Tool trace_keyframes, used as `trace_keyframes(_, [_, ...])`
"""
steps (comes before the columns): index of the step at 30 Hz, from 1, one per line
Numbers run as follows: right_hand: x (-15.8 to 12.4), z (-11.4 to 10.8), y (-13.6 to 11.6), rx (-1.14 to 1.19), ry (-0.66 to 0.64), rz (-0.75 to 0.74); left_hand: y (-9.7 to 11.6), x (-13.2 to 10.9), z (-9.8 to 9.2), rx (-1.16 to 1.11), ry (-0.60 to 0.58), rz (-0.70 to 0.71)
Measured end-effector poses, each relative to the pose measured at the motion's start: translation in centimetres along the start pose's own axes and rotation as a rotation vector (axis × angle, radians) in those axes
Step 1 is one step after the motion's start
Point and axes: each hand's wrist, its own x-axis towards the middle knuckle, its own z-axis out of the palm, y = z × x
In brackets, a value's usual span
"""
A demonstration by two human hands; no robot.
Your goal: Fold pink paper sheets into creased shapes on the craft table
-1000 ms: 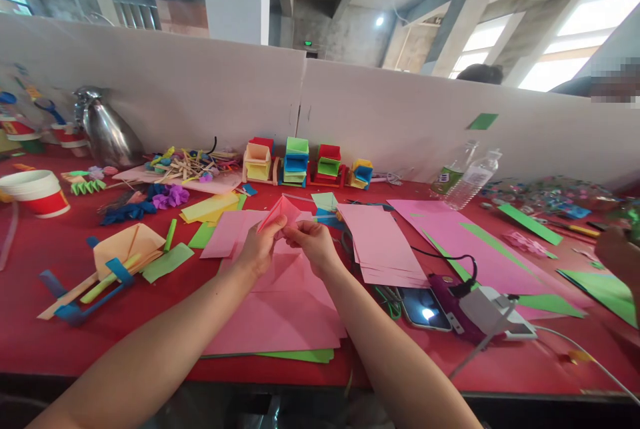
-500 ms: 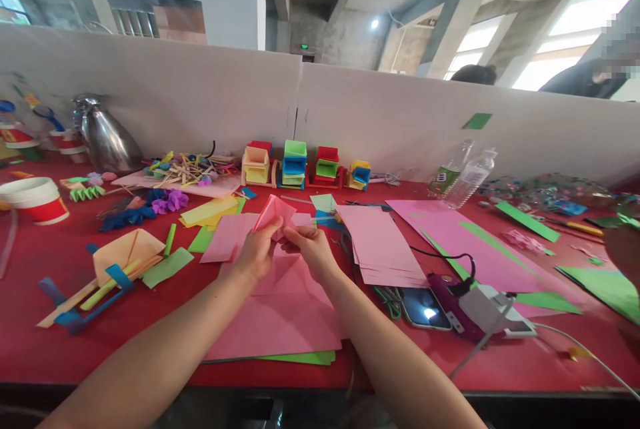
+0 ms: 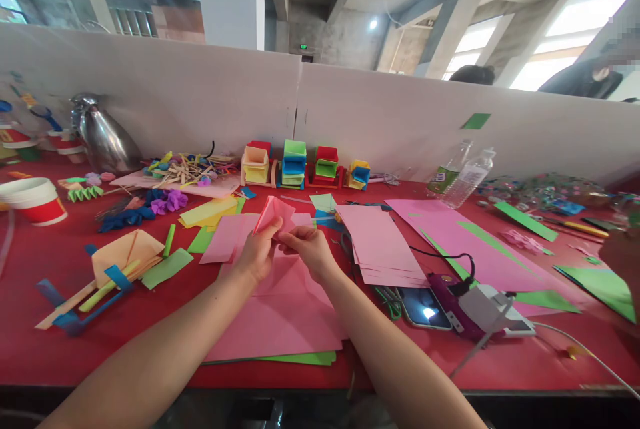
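A folded piece of pink paper (image 3: 281,211) is held up over the middle of the table. My left hand (image 3: 260,252) is closed around its left and lower side, thumb on the near face. My right hand (image 3: 309,247) pinches the paper's lower right corner between thumb and forefinger; the exact grip is partly hidden behind the fingers. Beneath both hands lie large pink sheets (image 3: 280,325), with green paper (image 3: 305,358) showing under their front edge. A stack of pink paper (image 3: 383,242) sits to the right of my right hand.
Small coloured paper boxes (image 3: 294,165) stand along the white partition (image 3: 200,95). On the right are a phone (image 3: 425,307), a purple power strip (image 3: 453,309) with cables and plastic bottles (image 3: 470,179). A paper construction (image 3: 127,255) and paper cups (image 3: 37,202) lie left. Another person's hand (image 3: 623,259) is at far right.
Both hands keep their hold on the folded pink paper, which has shifted only very slightly. The camera view has moved a touch to the right.
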Motion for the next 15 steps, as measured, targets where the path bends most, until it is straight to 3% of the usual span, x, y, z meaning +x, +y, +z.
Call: trace_keyframes(15, [-0.11,0.29,0.15,-0.061,0.013,0.040,-0.28,-0.11,-0.01,0.014,0.004,-0.035])
